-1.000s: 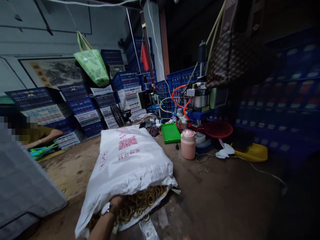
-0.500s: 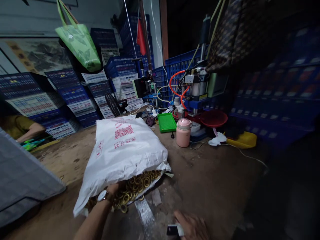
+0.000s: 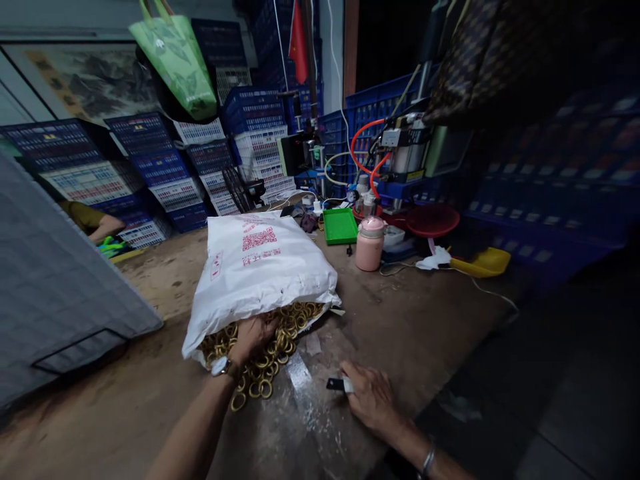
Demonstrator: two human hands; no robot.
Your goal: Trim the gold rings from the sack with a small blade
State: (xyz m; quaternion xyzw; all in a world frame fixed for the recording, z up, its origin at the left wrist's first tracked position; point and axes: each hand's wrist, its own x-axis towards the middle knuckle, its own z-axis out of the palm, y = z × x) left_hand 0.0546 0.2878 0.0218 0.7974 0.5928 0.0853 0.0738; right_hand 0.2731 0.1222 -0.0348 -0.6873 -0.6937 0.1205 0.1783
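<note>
A: Most of the brass rings [image 3: 260, 347] lie inside the mouth of the white sack [image 3: 260, 267]; only a small spill sits out on the workbench [image 3: 400, 320], right under and just in front of your left hand [image 3: 253, 337]. By the look of it, the pulling-out is barely begun and the bulk is yet to come.

B: And my grip there?

A: Your left hand is spread flat over the rings at the sack's opening, fingers curled down among them, raking rather than pinching. I'd say it closes on nothing in particular. The wristwatch [image 3: 220, 366] shows just behind it.

B: The other hand?

A: Your right hand [image 3: 367, 400] rests on the bench, well apart to the right of the spill, with a small dark tool [image 3: 336, 385] at its fingertips. Whether the fingers clasp it or merely touch it, I cannot tell.

B: What lies beyond?

A: Past the sack, away from your left hand, stand a green tray [image 3: 340, 225] and a pink flask [image 3: 370, 243], then a pneumatic press [image 3: 407, 157] with orange hoses. Blue crates [image 3: 150, 153] are stacked behind, and another person's arm [image 3: 100, 225] shows far to the left.
</note>
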